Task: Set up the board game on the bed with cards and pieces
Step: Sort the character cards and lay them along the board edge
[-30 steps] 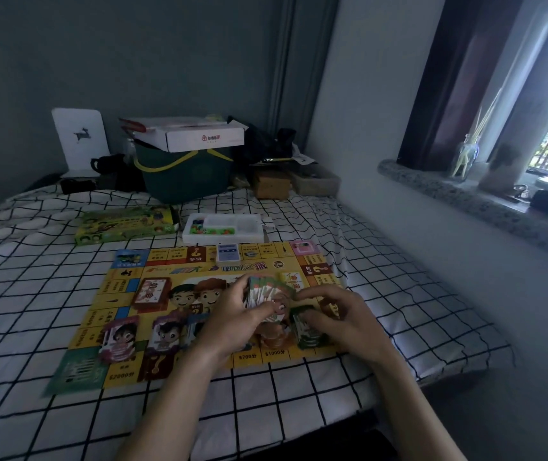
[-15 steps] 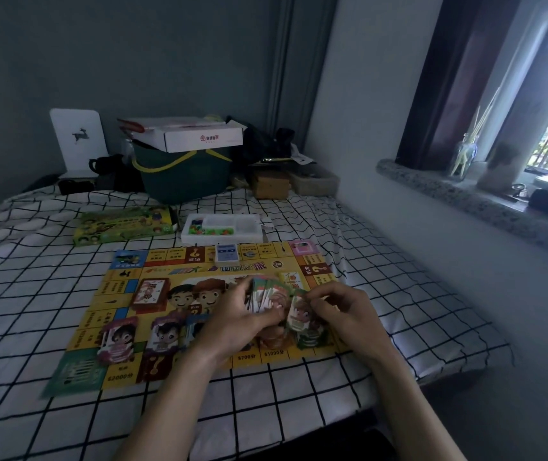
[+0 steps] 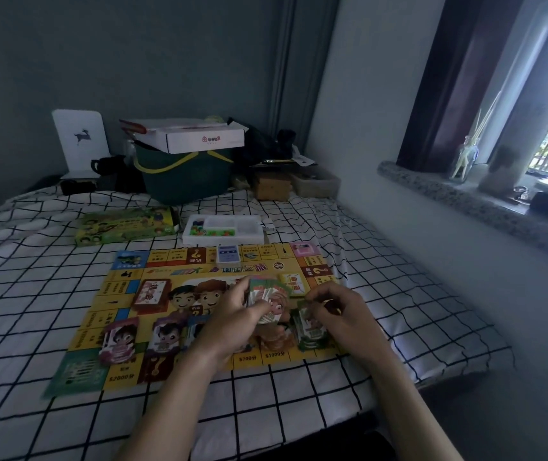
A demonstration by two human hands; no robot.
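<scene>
- Since a second ago my right hand has come off the fanned stack and dropped toward the green pile on the near right of the game board; its fingers are curled, pinching what looks like one note at the top of that pile, though blur keeps me from being sure.
- My left hand still grips the stack of play money, fingers wrapped round it, thumb on its face, held just above the board's middle.
- Done so far, as I judge it: the board lies flat on the checked bed sheet, and several piles are already sorted on it. A purple-pink pile sits near the left corner, a second one beside it, an orange pile below my left hand, and the green pile to its right.
- A red card deck sits left of the centre artwork, a yellow deck to the right, and a blue card box on the far edge.
- Left to do, I think: the stack in my left hand is still thick, so the sorting is not over.
- The white parts tray beyond the board still holds small coloured pieces; none stand on the board that I can see.
- The game box lies left of the tray.
</scene>
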